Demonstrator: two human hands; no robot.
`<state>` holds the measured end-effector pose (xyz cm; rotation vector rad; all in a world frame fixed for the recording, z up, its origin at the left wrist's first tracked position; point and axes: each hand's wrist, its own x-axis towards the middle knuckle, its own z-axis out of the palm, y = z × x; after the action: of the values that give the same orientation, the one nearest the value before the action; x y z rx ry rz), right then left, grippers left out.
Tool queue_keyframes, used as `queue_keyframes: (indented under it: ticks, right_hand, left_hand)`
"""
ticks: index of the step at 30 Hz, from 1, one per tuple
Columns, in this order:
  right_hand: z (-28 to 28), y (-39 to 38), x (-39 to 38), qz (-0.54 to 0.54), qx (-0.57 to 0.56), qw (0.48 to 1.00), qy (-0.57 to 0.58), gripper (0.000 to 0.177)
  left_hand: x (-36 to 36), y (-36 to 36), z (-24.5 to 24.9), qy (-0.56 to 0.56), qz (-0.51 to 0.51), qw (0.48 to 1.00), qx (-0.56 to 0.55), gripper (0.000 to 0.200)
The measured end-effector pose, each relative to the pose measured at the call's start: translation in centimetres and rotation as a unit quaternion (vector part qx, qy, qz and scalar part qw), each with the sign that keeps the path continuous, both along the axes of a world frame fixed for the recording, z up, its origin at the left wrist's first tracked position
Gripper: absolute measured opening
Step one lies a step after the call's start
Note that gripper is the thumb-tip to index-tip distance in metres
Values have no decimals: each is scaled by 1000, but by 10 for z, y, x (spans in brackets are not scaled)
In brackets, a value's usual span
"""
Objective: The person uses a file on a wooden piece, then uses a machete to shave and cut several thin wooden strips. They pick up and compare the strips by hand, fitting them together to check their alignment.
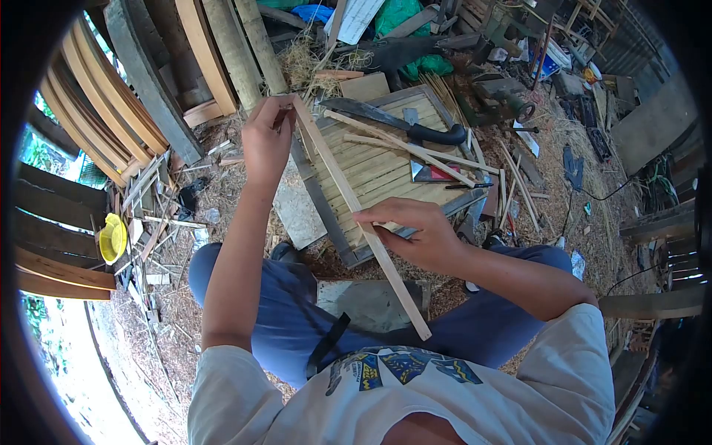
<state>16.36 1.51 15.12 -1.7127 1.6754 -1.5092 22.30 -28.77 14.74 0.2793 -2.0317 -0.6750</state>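
**Head view: one entry**

**Item:** slat (340, 180), held in both hands above the lap.

**Handling (judged):**
- Light: it is carried by the fingertips alone.
- Thin for its length, so probably springy and likely to bow or snap if bent hard.
- Dry and not slippery, though the edges may splinter.
- Best held as it is now, at one end and at mid-length. A grip at the near tip only would let it whip.

**Hands:**
- The left hand (267, 141) is closed on the far end, pinching it between thumb and curled fingers.
- The right hand (417, 236) pinches the slat past mid-length, with the fingers folded over the top.
- The near part below this hand hangs free.

**Position:** it runs slantwise from far left, by the left hand, to near right, ending over the lap close to the shirt.

**Appearance:** long, narrow, straight and flat-faced, in pale raw wood or bamboo. I can't tell which. No finish or marks can be seen.

**Surroundings:**
- A panel (378, 167) of similar strips lies on the ground just beyond the knees.
- A knife (393, 119) with a dark handle rests on the panel's far edge.
- Loose sticks (519, 182) lie to its right.
- A grey block (371, 302) sits between the legs.
- A yellow bowl (111, 237) is well off to the left.
- Planks (148, 81) lean at far left.
- Straw litters the floor.
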Motion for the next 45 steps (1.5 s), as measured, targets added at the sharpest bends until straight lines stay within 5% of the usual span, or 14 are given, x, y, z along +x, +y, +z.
queue_keyframes:
  ticks: [34,45]
  right_hand:
    - [2,-1,-10,14,-1,999,33,49]
    - [0,8,-14,46,54,992,-107,37]
  left_hand:
    - [6,0,6,-37,7,999,22,21]
    - [0,-9,-9,-1,21,997,70,28]
